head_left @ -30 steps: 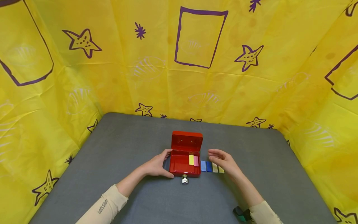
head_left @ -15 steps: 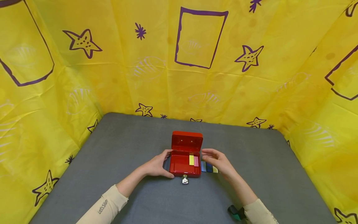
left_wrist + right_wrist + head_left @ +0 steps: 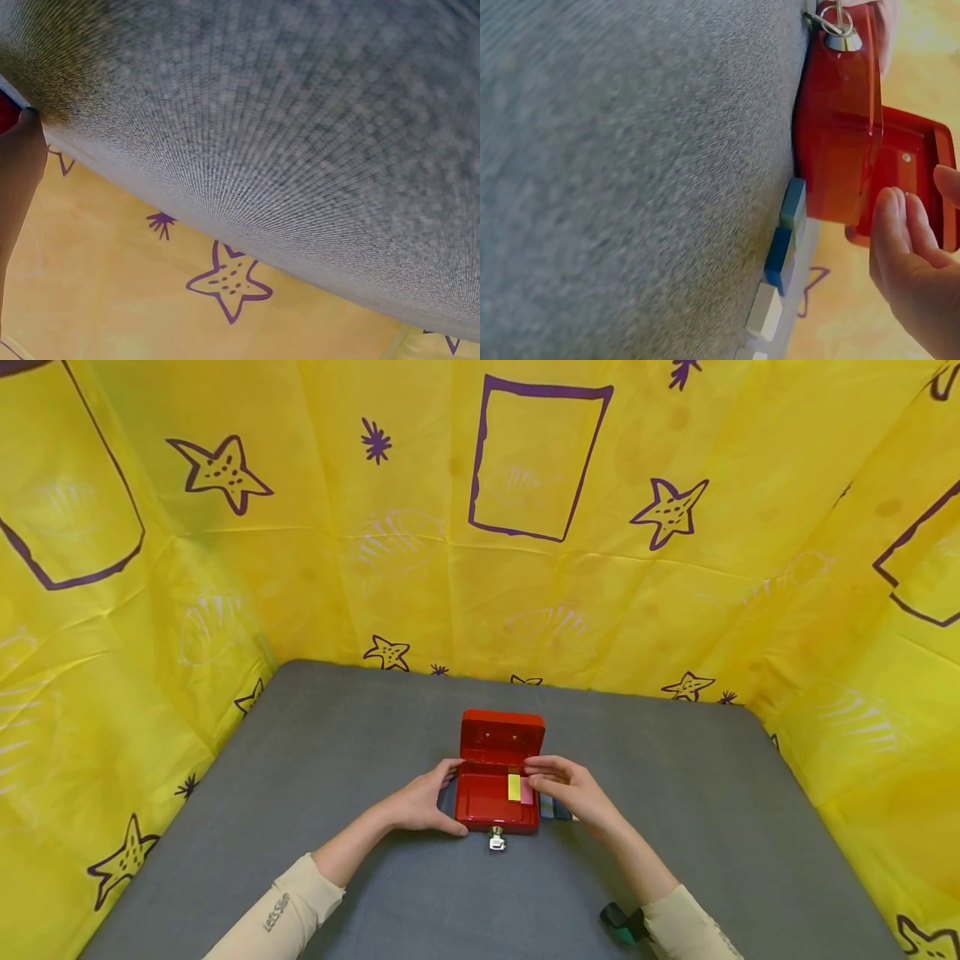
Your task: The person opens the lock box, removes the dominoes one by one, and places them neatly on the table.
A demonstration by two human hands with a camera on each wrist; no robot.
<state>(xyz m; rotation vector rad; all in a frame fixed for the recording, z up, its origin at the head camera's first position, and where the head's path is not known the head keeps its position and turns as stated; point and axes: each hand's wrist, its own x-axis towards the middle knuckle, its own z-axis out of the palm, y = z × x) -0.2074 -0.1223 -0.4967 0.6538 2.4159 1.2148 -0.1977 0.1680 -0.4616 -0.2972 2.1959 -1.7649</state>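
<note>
A red metal cash box [image 3: 480, 806] stands on the grey table, its lid [image 3: 501, 737] raised. My left hand [image 3: 422, 802] grips its left side, thumb at the front corner and fingers at the rear one. Inside, at the right, lie a yellow block [image 3: 513, 787] and a pink block [image 3: 527, 792]. Over the box's right edge is my right hand [image 3: 573, 785], fingers loosely bent, thumb apart, nothing between them. Beside the box, partly hidden by this hand, a light blue block [image 3: 793, 204], a dark blue block [image 3: 778, 259] and cream blocks [image 3: 765, 311] form a row.
Keys on a ring [image 3: 497, 841] hang from the lock at the box's front. Yellow cloth [image 3: 540, 577] with purple drawings surrounds the grey table [image 3: 360, 718] at the back and sides. A dark strap [image 3: 622, 922] sits by the right sleeve.
My right hand has moved left, from above the row of blocks to the box's right edge, covering more of the row. My left hand and the box have stayed put.
</note>
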